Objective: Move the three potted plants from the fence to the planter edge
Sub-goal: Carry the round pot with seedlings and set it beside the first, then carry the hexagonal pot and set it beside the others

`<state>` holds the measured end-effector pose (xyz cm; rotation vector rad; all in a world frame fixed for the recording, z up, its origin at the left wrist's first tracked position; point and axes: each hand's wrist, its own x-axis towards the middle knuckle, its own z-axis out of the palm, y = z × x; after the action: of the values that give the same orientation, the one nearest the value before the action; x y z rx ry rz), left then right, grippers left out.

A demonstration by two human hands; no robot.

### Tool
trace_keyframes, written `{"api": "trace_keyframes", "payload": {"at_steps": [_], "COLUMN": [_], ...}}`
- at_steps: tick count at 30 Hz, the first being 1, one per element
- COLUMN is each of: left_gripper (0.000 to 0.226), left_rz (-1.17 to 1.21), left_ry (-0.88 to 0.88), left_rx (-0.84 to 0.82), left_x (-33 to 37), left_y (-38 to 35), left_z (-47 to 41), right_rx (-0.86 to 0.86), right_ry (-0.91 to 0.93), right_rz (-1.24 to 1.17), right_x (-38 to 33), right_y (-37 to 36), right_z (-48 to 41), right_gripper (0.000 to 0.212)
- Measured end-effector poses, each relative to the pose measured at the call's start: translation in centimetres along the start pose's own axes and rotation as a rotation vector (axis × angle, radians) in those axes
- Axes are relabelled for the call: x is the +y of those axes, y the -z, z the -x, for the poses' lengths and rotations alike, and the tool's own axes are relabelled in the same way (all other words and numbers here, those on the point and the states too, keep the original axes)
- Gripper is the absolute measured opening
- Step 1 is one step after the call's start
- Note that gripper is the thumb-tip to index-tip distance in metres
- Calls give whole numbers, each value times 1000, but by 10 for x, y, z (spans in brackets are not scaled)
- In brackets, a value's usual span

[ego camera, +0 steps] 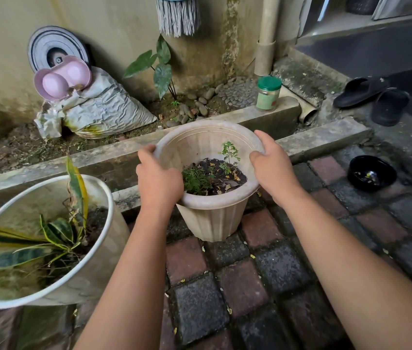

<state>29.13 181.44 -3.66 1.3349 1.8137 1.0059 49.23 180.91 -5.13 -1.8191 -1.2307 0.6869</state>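
A beige ribbed pot [212, 218] with dark soil and small green seedlings is at the middle of the view, over the brick paving beside the concrete planter edge [321, 140]. My left hand [158, 178] grips its left rim, thumb inside. My right hand [270, 168] grips its right rim. Whether the pot's base touches the paving I cannot tell. A white pot [94, 261] holding a yellow-edged snake plant stands at the lower left, next to the planter edge.
In the planter bed are a crumpled sack [109, 109], a pink container [63, 79], a leafy plant [159, 69] and pebbles. A green-lidded jar [268, 94] stands on the edge. A black bowl [371, 173] and black sandals [373, 97] lie at the right.
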Motion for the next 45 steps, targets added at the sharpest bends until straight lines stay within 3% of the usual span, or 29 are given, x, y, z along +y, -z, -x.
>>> {"api": "trace_keyframes", "payload": {"at_steps": [4,8,11,15,18,22,27,32,37,45], "left_gripper": [60,77,91,90,70,61,61,56,54,55], "left_rz": [-131,-302,-320,-313,-254,-185,-46,-7,71,142], "left_ry": [10,72,95,-108,-239,-364,-560,-809,-1002,-1237], "left_rx": [-77,-166,-335,-519,-639,-809,-1016,-1299,-1449,-1688], "left_x": [6,38,76,136,197,318,492,621,687,695], "left_y": [4,23,47,85,115,161,237,289,312,339], "left_z": [-6,-4,10,36,56,110,217,321,434,640], "right_rx": [-63,-236,-268,-293,-214,-76,-5,227,466,791], "right_ry": [18,6,-31,-4,-52,-208,-455,-579,-660,-903], "right_rz": [91,315,381,438,422,375,451,651,783,779], "right_x": [1,-22,-55,-113,-166,-268,-416,-523,-570,-550], "right_y": [6,29,61,129,198,318,475,591,674,743], "right_z": [-6,-12,-2,21,52,124,256,395,532,734], "right_gripper": [58,66,67,62,60,61,64,66,64,66]}}
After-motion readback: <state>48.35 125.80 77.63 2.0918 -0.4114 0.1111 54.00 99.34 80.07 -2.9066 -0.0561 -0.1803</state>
